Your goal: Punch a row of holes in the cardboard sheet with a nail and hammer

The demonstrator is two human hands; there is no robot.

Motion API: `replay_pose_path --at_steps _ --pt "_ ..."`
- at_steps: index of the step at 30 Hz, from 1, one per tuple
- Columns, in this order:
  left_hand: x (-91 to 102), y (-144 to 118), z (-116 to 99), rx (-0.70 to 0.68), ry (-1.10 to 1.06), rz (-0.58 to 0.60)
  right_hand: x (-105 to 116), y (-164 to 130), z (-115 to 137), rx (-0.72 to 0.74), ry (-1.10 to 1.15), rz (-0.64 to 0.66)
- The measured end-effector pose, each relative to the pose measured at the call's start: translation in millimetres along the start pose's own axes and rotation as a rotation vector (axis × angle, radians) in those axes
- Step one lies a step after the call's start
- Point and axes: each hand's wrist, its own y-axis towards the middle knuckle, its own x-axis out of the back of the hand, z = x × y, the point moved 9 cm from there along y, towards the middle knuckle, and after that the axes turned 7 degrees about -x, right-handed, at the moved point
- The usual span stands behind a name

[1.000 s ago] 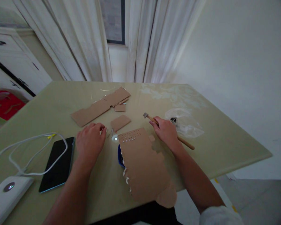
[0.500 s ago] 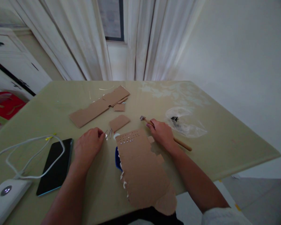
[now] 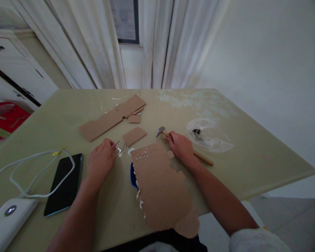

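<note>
Left hand (image 3: 102, 160) has crept to the loose nails (image 3: 120, 149), fingertips pinching one; right hand (image 3: 182, 147) stays clamped on the hammer (image 3: 161, 131), head lifted off the table beside the punched cardboard (image 3: 160, 187).

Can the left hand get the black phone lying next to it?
Probably yes. The left hand is right beside the phone, with bare table between. Only the white cable lies across the phone's top corner.

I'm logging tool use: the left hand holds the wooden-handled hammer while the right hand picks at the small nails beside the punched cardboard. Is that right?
Not quite: the hands are swapped. In the head view the right hand holds the hammer, and the left hand picks at the small nails beside the punched cardboard.
</note>
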Motion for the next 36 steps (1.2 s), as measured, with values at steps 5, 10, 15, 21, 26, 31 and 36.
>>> replay_pose_path --at_steps 5,10,15,21,26,31,36 --pt "19.7 6 -9 -0.050 -0.392 -0.150 -2 1 -1 -0.007 -0.005 0.006" --pt "14.7 4 -36 -0.162 -0.892 -0.077 -2 1 0 0.000 -0.009 0.011" --pt "9.5 -9 -68 -0.291 -1.014 0.069 -2 1 -1 0.002 0.008 0.003" --pt "11.7 -14 -80 -0.386 -0.956 0.153 -2 2 -2 0.017 0.032 -0.014" --pt "12.7 -15 -80 -0.394 -0.940 0.172 -3 2 -3 0.016 0.036 -0.009" --pt "10.8 -16 -78 -0.377 -0.966 0.203 -3 3 -3 0.009 0.033 -0.016" --pt "12.6 -17 -78 -0.379 -0.989 0.224 -3 4 -3 0.005 0.024 -0.018"
